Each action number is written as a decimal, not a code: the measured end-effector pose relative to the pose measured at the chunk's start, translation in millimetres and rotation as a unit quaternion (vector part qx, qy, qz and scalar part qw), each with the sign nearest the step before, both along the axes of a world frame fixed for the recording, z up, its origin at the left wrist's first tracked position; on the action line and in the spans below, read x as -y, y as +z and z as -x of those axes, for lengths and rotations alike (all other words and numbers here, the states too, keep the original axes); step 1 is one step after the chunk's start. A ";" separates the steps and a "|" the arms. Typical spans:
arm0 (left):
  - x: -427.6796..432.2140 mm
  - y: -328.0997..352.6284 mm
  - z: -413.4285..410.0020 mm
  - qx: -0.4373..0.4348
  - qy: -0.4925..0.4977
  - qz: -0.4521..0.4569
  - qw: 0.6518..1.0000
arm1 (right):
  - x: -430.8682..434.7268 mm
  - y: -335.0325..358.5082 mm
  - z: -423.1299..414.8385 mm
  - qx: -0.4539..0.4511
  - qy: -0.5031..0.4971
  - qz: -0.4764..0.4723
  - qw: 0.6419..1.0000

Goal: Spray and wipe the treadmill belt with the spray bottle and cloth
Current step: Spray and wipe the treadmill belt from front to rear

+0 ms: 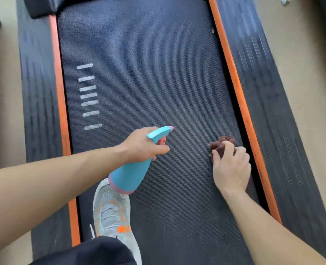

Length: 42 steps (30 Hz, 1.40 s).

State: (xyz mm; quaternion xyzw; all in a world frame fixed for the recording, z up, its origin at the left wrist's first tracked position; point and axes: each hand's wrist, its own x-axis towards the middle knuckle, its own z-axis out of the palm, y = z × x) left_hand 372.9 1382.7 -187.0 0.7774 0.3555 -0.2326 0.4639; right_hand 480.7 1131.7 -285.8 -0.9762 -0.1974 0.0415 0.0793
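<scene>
Head view: we are gripping the spray bottle (131, 175) by its neck with our left hand (145, 144), fingers curling round it beside the pink trigger. Our right hand (231, 169) is clutching the bunched dark cloth (223, 145) and pressing it onto the treadmill belt (148, 73). The bottle's long axis is running from its base above our shoe (112, 211) forward and rightward to the nozzle (170, 128), which is aiming up the belt. The cloth is lying right of the nozzle, close to the orange side strip (234, 83). We are judging that any spray will be landing ahead and left of the cloth, so the right hand, being the nearer, will be sweeping leftward across the belt to meet it
</scene>
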 end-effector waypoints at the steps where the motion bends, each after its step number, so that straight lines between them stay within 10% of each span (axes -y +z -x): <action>1: -0.9 0.4 3.8 -0.004 -0.001 -0.005 1.000 | -1.0 0.4 0.3 0.001 0.002 0.000 1.000; 29: -57.2 12.5 56.9 0.060 0.142 -0.038 0.987 | -154.2 -3.7 -50.8 0.025 0.056 0.007 0.998; 35: -66.7 3.8 45.6 0.065 0.174 -0.015 0.982 | -99.2 -12.9 31.4 0.060 0.342 0.012 0.938; 42: -72.0 -8.6 42.7 0.074 0.183 0.011 0.980 | -205.4 -13.9 -98.3 0.049 0.147 0.012 0.988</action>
